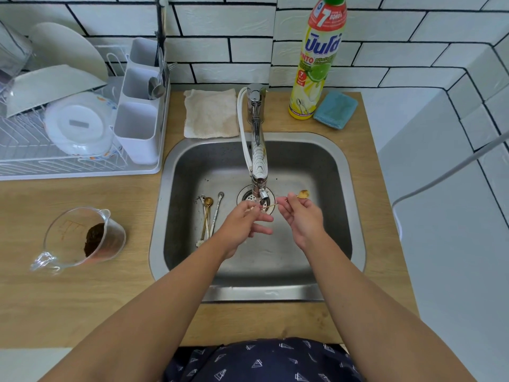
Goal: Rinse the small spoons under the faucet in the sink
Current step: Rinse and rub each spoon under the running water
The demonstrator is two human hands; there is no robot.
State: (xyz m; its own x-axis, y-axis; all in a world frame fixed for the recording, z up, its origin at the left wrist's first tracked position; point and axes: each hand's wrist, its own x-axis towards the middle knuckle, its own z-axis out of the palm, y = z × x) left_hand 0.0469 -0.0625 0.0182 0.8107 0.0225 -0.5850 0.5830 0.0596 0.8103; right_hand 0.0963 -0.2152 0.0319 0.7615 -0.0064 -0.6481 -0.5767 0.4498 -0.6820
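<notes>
Both hands over the sink (341, 172), just at 6 o'clock of the faucet (259, 161) nozzle. One gold spoon (303, 193) is held across the two hands: right hand (300, 216) pinches the stem near the bowl between thumb and forefinger, bowl sticking out toward 2 o'clock; left hand (245, 219) pinches the thin handle end, its other fingers spread loose and pointing to 3 o'clock. The stem spans the gap right below the nozzle, above the drain (248, 197). Can't tell if water is running, no clear stream visible. Remaining spoons (209, 216) lie in a bundle on the sink floor at 9 o'clock of the drain, roughly four, mixed gold and silver, some dark grit near them. So my read: rinse step in hand on spoon one, rest of the batch untouched, task early. Next move likely needs the bowl shifted toward 9 o'clock so it sits under the nozzle rather than off to the side, water confirmed on, then a rub or turn of the spoon. After that it needs somewhere clean to go; the cutlery holder (137, 106) on the drying rack (55, 161) at 10 o'clock is the obvious spot. Off task: dish soap bottle (319, 64) and blue sponge (334, 110) at 1 o'clock, cloth (210, 114) at 11, measuring jug (82, 238) with brown residue on the counter at 8 o'clock.
</notes>
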